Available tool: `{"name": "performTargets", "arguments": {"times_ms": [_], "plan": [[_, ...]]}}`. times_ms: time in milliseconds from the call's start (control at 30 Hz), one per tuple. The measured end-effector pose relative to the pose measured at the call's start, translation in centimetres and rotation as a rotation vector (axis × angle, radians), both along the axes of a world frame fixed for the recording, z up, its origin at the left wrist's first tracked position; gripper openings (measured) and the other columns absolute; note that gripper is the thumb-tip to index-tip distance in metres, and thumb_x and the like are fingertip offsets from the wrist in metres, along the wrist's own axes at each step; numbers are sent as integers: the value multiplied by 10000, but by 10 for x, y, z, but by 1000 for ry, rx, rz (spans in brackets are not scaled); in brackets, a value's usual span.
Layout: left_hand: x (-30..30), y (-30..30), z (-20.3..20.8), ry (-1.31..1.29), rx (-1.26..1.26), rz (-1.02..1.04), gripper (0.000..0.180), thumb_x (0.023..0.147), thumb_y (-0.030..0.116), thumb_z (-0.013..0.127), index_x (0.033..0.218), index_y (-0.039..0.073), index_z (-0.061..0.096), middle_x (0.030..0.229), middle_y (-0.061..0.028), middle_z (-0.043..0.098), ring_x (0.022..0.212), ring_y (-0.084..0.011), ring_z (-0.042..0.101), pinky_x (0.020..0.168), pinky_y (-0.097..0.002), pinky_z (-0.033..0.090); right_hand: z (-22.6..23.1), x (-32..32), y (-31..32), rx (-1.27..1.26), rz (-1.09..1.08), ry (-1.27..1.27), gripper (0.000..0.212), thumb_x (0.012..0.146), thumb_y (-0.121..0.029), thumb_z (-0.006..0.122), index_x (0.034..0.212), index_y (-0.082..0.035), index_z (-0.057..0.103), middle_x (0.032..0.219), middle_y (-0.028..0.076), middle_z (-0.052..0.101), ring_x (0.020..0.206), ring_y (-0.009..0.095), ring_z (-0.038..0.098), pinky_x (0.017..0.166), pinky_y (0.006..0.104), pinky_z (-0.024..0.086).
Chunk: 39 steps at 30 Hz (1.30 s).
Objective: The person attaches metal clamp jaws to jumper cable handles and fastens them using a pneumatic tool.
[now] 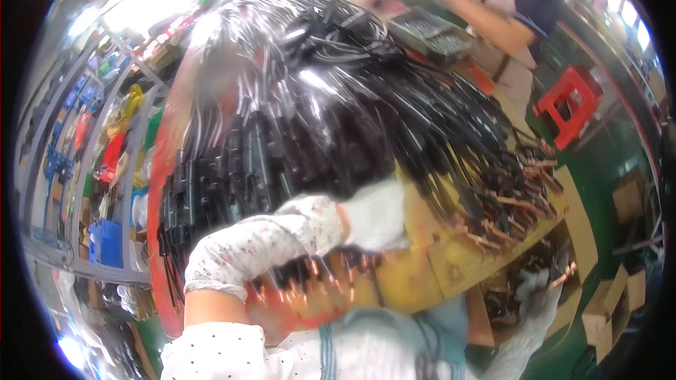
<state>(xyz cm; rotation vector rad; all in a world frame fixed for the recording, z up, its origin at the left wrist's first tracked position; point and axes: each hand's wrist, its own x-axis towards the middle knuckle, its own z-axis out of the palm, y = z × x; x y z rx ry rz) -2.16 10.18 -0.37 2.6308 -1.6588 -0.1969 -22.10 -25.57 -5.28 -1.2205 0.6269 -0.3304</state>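
My left hand [379,217], in a white glove and a flowered sleeve, reaches across the near side of a pile of black cables [317,134]. It is nearest to the cable ends and the yellow table top [415,281]; its fingers are smeared by motion. My right hand [533,283], also gloved, is low at the right, over an open cardboard box [583,239]. Dark pieces with copper ends [501,306] lie in that box. A copper-coloured tip [563,276] shows beside the right hand, and I cannot make out whether it is held.
More cables with bare copper ends [510,214] fan out along the table's right edge. Another person [503,14] works at the far right by a grey tray [429,34]. A red stool [570,105] stands on the green floor. Loaded shelves [105,148] line the left.
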Motion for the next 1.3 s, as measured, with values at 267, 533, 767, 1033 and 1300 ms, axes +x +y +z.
{"name": "performTargets", "arguments": {"times_ms": [267, 533, 767, 1033, 1300], "plan": [[-5, 14, 24, -77, 182, -52, 621, 908, 516, 592, 475, 71, 600, 473, -86, 558, 498, -299, 582, 571, -400, 511, 53, 41, 95, -123, 449, -64, 410, 938, -148, 578, 1303, 37, 560, 727, 71, 641, 644, 160, 609, 613, 301, 507], [-10, -15, 19, -47, 276, 70, 285, 880, 343, 628, 923, 65, 677, 765, -90, 677, 677, -276, 681, 592, -409, 542, 34, 55, 129, -774, 684, 113, 348, 856, -229, 720, 1198, -172, 687, 1003, 99, 702, 884, 276, 701, 743, 353, 548], [18, -37, -3, 26, 75, -5, 138, 813, 168, 666, 923, 84, 662, 945, -70, 682, 869, -286, 675, 682, -403, 566, 34, 57, 112, -1000, 531, 34, 324, 819, -269, 755, 1116, -152, 697, 965, 79, 690, 836, 296, 689, 705, 380, 545], [34, -25, -13, 409, -355, -55, 162, 766, 72, 731, 917, 102, 680, 772, -80, 686, 674, -312, 663, 587, -396, 504, 24, 60, 134, -1064, 622, 175, 336, 843, -327, 730, 1123, -149, 678, 992, 74, 683, 860, 287, 687, 725, 420, 550], [34, -20, -11, 518, -556, -111, 237, 805, 95, 723, 1040, 108, 752, 809, -101, 713, 641, -282, 673, 557, -392, 504, 22, 85, 158, -1196, 592, 103, 311, 862, -310, 709, 1128, -155, 662, 962, 63, 667, 819, 296, 678, 708, 422, 550]]}}
